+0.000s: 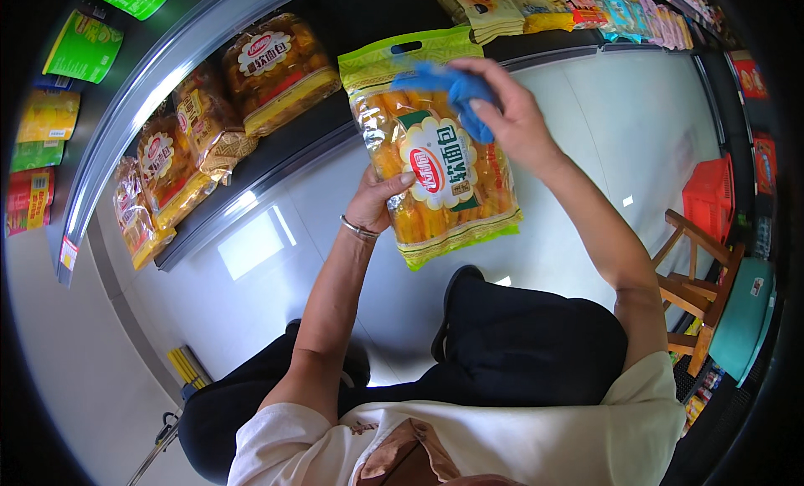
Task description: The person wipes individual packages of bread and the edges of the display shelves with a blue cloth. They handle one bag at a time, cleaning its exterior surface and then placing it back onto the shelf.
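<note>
A large clear bag of soft bread rolls (419, 218), with a yellow-green top and bottom band, is held up in front of me over the floor. My left hand (377, 199) grips its left edge, thumb on the front face and fingers hidden behind. A silver bangle circles that wrist. At the upper right of the bag, my right hand (517, 121) clutches a blue cloth (471, 105). The cloth lies against the upper front of the bag, its left end smeared by motion.
On the dark low shelf (314, 121) to the left stand several bread bags (276, 71). More packets (553, 8) line the far shelf. Green canisters (82, 46) sit on an upper shelf at left. To the right are a red basket (708, 197) and a wooden stool (695, 293).
</note>
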Tool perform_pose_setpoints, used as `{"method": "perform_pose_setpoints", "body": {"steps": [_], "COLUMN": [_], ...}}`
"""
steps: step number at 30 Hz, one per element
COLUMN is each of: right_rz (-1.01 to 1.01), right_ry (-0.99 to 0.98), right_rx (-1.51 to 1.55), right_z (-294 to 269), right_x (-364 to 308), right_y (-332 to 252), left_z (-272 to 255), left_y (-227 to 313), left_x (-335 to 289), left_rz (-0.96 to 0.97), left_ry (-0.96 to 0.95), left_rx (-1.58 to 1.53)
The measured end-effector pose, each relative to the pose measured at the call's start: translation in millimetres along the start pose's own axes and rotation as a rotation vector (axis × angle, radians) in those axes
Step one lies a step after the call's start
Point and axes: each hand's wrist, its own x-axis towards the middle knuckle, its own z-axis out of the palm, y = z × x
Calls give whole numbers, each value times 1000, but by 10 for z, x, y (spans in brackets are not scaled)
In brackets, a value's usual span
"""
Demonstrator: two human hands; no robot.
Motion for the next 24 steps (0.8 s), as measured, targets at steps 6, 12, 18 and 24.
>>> {"method": "perform_pose_setpoints", "body": {"steps": [6,12,18,24], "right_rz": [-202,-478,-430,-253], "right_ry": [-37,-270,46,207], "right_rx": [-558,-627,-819,-719], "right_z": [334,579,56,-210], "right_x": [-190,-330,44,20], "right_y": [-29,-215,213,511], "left_z": [145,69,278,329], "left_y": [-16,-118,20,-56], "left_x": [-29,-57,-70,-45], "left_rz": [14,52,-3,-36], "left_ry": [-3,35,-24,-53], "left_rx": [-38,-61,7,95]}}
